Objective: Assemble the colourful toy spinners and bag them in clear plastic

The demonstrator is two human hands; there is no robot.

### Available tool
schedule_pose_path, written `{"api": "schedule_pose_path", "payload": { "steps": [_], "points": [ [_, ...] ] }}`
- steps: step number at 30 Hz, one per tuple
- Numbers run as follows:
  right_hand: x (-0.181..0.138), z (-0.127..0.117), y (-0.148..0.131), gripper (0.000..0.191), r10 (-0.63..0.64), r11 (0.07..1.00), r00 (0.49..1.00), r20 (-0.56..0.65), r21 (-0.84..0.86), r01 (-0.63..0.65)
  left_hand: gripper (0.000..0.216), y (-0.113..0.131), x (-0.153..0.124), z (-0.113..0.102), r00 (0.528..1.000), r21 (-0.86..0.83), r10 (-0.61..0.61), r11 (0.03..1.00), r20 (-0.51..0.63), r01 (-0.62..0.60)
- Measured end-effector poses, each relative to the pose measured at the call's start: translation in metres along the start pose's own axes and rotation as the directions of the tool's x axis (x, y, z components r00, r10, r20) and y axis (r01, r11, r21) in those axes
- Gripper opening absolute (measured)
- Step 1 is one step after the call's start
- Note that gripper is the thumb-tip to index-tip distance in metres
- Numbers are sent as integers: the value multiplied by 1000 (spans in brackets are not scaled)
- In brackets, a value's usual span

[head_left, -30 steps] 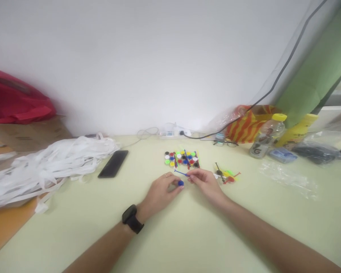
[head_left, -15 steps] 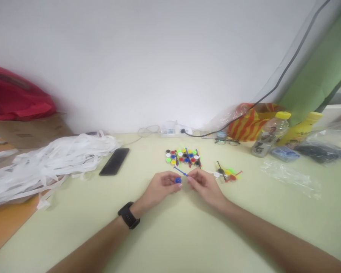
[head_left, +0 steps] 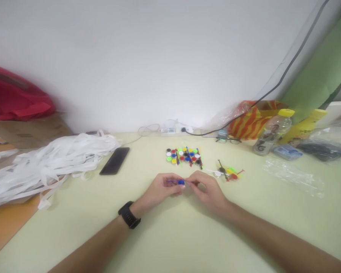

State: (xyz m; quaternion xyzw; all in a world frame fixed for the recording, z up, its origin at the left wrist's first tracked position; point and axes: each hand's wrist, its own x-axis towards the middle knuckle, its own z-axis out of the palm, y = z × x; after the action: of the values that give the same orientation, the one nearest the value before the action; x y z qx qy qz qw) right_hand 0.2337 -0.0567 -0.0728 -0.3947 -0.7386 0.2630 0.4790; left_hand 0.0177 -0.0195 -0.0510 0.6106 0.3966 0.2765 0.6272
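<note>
My left hand (head_left: pixel 163 187) pinches a small round blue plastic disc (head_left: pixel 181 182) between thumb and fingers. A thin blue plastic stick (head_left: pixel 171 181) lies level across the disc, its left part over my left fingers. Whether it passes through the disc or beside it I cannot tell. My right hand (head_left: pixel 206 189) has thumb and forefinger closed at the stick's right end, close against the disc. Beyond my hands lies a group of coloured discs and sticks (head_left: pixel 184 156). A looser pile of such parts (head_left: pixel 229 173) is to the right of it.
A black phone (head_left: pixel 114 161) and a heap of white straps (head_left: pixel 53 163) lie to the left. On the right are a clear plastic wrapper (head_left: pixel 294 177), a yellow-capped bottle (head_left: pixel 272 132), and glasses (head_left: pixel 228 140). A power strip (head_left: pixel 174 131) runs along the wall.
The blue stick has swung from slanting above the disc to lying level across it. My right fingertips have come down and left, close to my left hand.
</note>
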Motion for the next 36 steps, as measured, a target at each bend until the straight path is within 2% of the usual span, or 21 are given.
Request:
{"api": "schedule_pose_path", "payload": {
  "steps": [5,10,18,23,27,32,36],
  "points": [
    [0,0,1,18,-61,998,998,16,17,61,35,1,1,-2,1000,31,-1,1000,-6,1],
    [-2,2,3,21,-64,998,997,31,9,63,31,0,0,0,995,80,100,992,-4,-100],
    [-1,2,-3,16,48,998,997,63,32,-50,26,3,-3,5,976,189,216,959,-14,-210],
    [1,1,-4,12,99,992,994,51,73,-102,30,0,-4,6,974,200,218,959,-63,-202],
    [2,2,1,12,163,976,985,63,133,-170,33,-3,-2,4,977,150,191,973,-90,-177],
    [6,-2,8,18,197,953,978,65,222,-207,29,1,0,-5,993,-110,117,987,20,-114],
    [9,-7,9,23,164,966,986,35,198,-168,31,-1,1,-8,994,-145,85,987,74,-73]
  ]
}}
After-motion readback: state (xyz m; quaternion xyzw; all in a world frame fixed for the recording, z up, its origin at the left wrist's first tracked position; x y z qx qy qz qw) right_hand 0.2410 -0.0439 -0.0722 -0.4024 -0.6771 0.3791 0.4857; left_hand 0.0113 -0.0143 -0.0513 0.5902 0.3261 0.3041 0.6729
